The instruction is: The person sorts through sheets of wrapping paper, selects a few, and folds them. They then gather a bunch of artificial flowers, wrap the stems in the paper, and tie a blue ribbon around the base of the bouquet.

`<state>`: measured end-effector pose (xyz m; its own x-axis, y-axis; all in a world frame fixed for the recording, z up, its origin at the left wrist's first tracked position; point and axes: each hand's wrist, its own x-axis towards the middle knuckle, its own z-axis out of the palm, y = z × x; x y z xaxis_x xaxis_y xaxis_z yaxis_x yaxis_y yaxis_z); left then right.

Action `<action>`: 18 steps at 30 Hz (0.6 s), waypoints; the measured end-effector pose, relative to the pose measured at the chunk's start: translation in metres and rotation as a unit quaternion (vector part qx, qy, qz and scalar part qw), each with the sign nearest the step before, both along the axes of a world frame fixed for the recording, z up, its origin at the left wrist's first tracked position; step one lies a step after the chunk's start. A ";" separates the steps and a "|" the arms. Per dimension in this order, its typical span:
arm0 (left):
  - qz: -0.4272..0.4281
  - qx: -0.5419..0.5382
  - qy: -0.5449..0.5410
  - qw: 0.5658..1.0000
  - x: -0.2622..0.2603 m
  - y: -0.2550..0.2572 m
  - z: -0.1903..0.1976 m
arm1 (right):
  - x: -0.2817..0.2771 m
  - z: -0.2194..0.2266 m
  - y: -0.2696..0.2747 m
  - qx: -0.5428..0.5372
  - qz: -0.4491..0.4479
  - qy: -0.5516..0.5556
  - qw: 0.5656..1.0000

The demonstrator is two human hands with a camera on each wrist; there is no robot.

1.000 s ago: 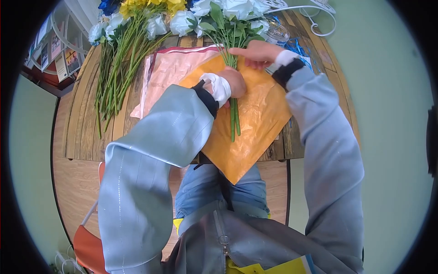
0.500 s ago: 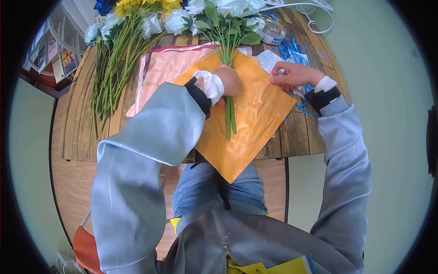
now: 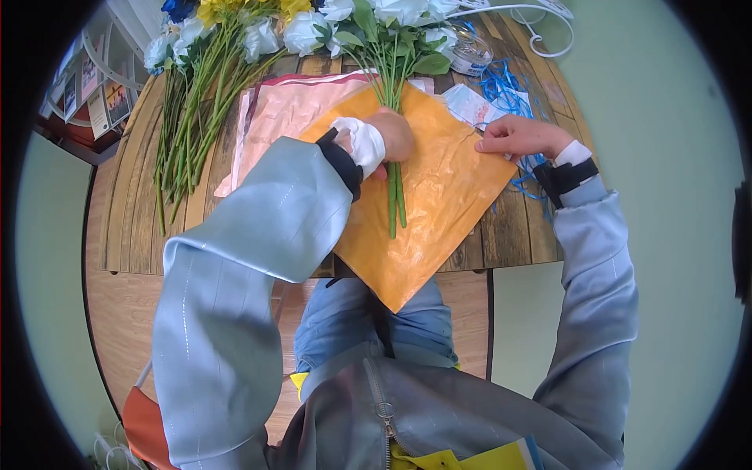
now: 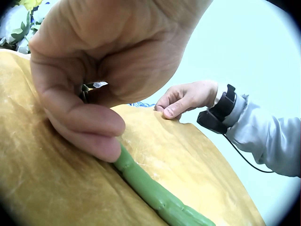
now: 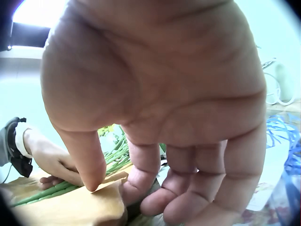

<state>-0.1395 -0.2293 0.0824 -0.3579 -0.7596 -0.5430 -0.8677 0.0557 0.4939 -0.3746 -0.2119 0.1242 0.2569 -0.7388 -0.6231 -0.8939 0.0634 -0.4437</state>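
Observation:
My left hand (image 3: 394,135) grips a bunch of green flower stems (image 3: 397,211), curled round them from above. Pale blue-white artificial roses (image 3: 403,11) with green leaves top the bunch at the table's far side. Beneath the stems lies a sheet of orange wrapping paper (image 3: 442,204), its near corner hanging past the table edge. At the sheet's right edge my right hand (image 3: 521,138) pinches the paper between thumb and index finger. In the right wrist view the paper (image 5: 89,207) bends up at that pinch, while the other fingers curl loosely beside it.
More long-stemmed flowers (image 3: 207,117), with blue, yellow and white heads, lie at the left. Pink wrapping sheets (image 3: 274,117) sit partly under the orange one. Blue ribbon strands (image 3: 505,82), a clear tape roll (image 3: 472,59) and white curled metalwork (image 3: 552,35) are at the right back.
My right hand has left the stems, moved right and taken hold of the orange paper's right edge. The left hand keeps its grip on the stems.

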 end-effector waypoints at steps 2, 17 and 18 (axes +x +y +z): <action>0.002 0.000 0.007 1.000 0.000 0.001 0.001 | 0.000 0.007 0.003 -0.012 -0.019 -0.013 1.000; -0.014 0.017 0.022 1.000 0.002 0.000 0.001 | 0.011 0.023 -0.013 -0.005 0.101 -0.201 0.974; -0.011 0.004 0.018 1.000 0.002 0.001 0.002 | 0.016 0.025 -0.012 0.015 0.098 -0.224 0.970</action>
<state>-0.1378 -0.2282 0.0846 -0.3939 -0.7469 -0.5357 -0.8478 0.0702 0.5256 -0.3585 -0.2241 0.1491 0.6399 -0.6320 -0.4372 -0.6079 -0.0683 -0.7910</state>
